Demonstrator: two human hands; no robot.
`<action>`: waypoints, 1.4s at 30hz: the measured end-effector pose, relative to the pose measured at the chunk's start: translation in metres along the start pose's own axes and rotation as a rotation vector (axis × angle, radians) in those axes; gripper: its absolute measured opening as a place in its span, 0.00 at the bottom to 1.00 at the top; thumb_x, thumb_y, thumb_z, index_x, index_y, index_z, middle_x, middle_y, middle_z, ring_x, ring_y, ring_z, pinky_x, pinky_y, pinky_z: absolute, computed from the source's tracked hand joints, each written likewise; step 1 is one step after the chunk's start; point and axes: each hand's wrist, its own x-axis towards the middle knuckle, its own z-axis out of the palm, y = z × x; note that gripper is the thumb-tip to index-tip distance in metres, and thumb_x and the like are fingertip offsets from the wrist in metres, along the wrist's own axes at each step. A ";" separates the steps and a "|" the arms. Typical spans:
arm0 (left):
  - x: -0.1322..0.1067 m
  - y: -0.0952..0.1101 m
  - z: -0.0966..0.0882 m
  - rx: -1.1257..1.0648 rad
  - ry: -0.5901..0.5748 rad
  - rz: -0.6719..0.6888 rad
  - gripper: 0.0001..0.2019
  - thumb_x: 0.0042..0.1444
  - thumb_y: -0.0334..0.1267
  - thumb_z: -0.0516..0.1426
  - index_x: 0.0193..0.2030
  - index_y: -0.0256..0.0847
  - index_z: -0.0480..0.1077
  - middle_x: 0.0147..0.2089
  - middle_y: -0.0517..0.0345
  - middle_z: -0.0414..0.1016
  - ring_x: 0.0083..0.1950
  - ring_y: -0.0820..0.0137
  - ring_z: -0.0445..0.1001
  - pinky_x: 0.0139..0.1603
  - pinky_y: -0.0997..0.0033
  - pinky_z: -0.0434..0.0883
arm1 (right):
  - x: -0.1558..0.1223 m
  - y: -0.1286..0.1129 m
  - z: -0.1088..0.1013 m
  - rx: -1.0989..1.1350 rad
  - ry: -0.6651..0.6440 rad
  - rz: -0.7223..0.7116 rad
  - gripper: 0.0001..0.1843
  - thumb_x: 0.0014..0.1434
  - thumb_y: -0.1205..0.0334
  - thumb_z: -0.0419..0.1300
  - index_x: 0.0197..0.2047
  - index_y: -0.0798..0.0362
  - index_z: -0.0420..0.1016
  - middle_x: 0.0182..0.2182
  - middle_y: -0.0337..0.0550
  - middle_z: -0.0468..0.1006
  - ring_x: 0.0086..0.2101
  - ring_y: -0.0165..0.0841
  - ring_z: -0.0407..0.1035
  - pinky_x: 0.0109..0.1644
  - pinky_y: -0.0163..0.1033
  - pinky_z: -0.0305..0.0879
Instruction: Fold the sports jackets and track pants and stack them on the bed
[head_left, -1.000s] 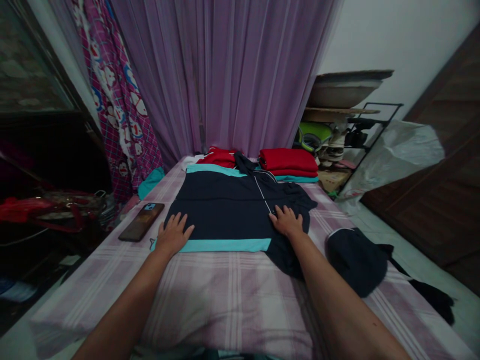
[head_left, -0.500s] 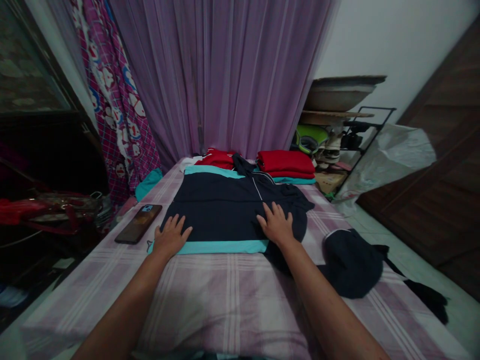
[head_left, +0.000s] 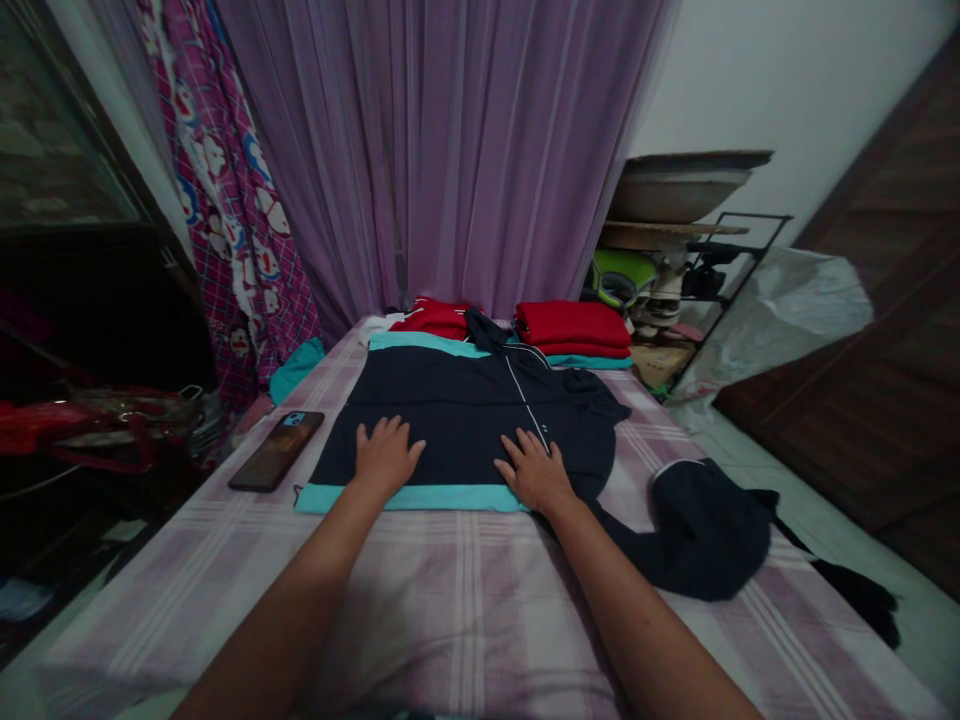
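A dark navy jacket (head_left: 435,410) with turquoise bands along two sides and thin white piping lies spread on a checked cloth (head_left: 420,590). My left hand (head_left: 386,460) rests flat on its near left part, fingers spread. On the near right part, beside the white piping, my right hand (head_left: 536,470) also lies flat with its fingers apart. A navy sleeve reaches out to the right, past my right forearm. To the left of the jacket is a phone (head_left: 277,450), lying camera side up.
Folded red clothes (head_left: 574,328) are stacked at the back right, with another red garment (head_left: 433,318) at the back. A black cloth item (head_left: 859,600) hangs over the right edge. Beyond stand a purple curtain (head_left: 465,150) and a rack (head_left: 739,250) holding a basin (head_left: 682,190).
My left hand has slid to the right over the jacket. My right hand has shifted slightly left and nearer to me. The jacket stays spread out in about the same place.
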 end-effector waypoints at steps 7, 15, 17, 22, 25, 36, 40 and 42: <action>0.029 0.068 0.022 -0.142 -0.082 0.210 0.30 0.67 0.53 0.40 0.71 0.44 0.56 0.74 0.49 0.52 0.75 0.57 0.49 0.71 0.43 0.46 | -0.002 0.000 -0.001 0.015 0.009 -0.005 0.32 0.69 0.44 0.42 0.71 0.46 0.55 0.71 0.51 0.51 0.69 0.44 0.44 0.68 0.60 0.40; 0.029 -0.026 0.024 0.003 -0.159 -0.010 0.30 0.67 0.52 0.39 0.73 0.44 0.51 0.75 0.51 0.48 0.75 0.57 0.46 0.71 0.43 0.47 | -0.002 0.002 -0.003 0.060 0.020 -0.022 0.33 0.68 0.43 0.42 0.71 0.46 0.55 0.71 0.51 0.52 0.69 0.46 0.44 0.68 0.60 0.39; 0.019 -0.055 0.022 0.059 -0.139 -0.084 0.31 0.66 0.50 0.40 0.72 0.42 0.52 0.75 0.48 0.49 0.75 0.55 0.47 0.70 0.42 0.49 | -0.002 0.002 -0.003 0.072 0.017 -0.022 0.33 0.68 0.43 0.42 0.71 0.46 0.55 0.71 0.51 0.51 0.69 0.45 0.44 0.68 0.60 0.39; -0.013 -0.098 0.018 0.077 -0.046 -0.183 0.32 0.65 0.49 0.38 0.71 0.36 0.54 0.74 0.45 0.53 0.73 0.55 0.52 0.68 0.44 0.55 | -0.003 0.003 -0.004 0.103 0.024 -0.028 0.33 0.68 0.43 0.43 0.70 0.47 0.56 0.71 0.52 0.52 0.69 0.45 0.44 0.68 0.61 0.38; -0.027 -0.098 0.020 0.017 -0.011 -0.109 0.33 0.65 0.50 0.38 0.70 0.32 0.57 0.72 0.43 0.58 0.71 0.57 0.57 0.68 0.52 0.58 | -0.003 0.003 -0.004 0.116 0.030 -0.027 0.33 0.68 0.43 0.44 0.70 0.48 0.57 0.71 0.52 0.52 0.69 0.45 0.44 0.68 0.61 0.38; -0.039 -0.081 0.029 0.091 0.008 -0.088 0.32 0.62 0.52 0.43 0.67 0.37 0.62 0.70 0.48 0.61 0.70 0.51 0.59 0.66 0.50 0.60 | -0.006 0.003 -0.006 0.146 0.063 -0.030 0.31 0.67 0.45 0.47 0.69 0.49 0.60 0.70 0.52 0.55 0.68 0.45 0.48 0.68 0.60 0.41; -0.038 -0.087 0.035 0.071 0.047 -0.074 0.32 0.61 0.51 0.43 0.67 0.37 0.64 0.70 0.47 0.62 0.70 0.51 0.60 0.65 0.50 0.61 | -0.007 0.003 -0.006 0.154 0.083 -0.031 0.30 0.67 0.46 0.48 0.68 0.50 0.61 0.69 0.52 0.56 0.68 0.45 0.48 0.68 0.59 0.41; -0.038 -0.088 0.037 0.060 0.061 -0.075 0.31 0.61 0.51 0.43 0.66 0.38 0.65 0.69 0.48 0.63 0.69 0.51 0.60 0.65 0.49 0.61 | -0.008 0.004 -0.006 0.160 0.092 -0.034 0.30 0.67 0.46 0.48 0.68 0.50 0.62 0.69 0.53 0.57 0.67 0.45 0.48 0.68 0.59 0.41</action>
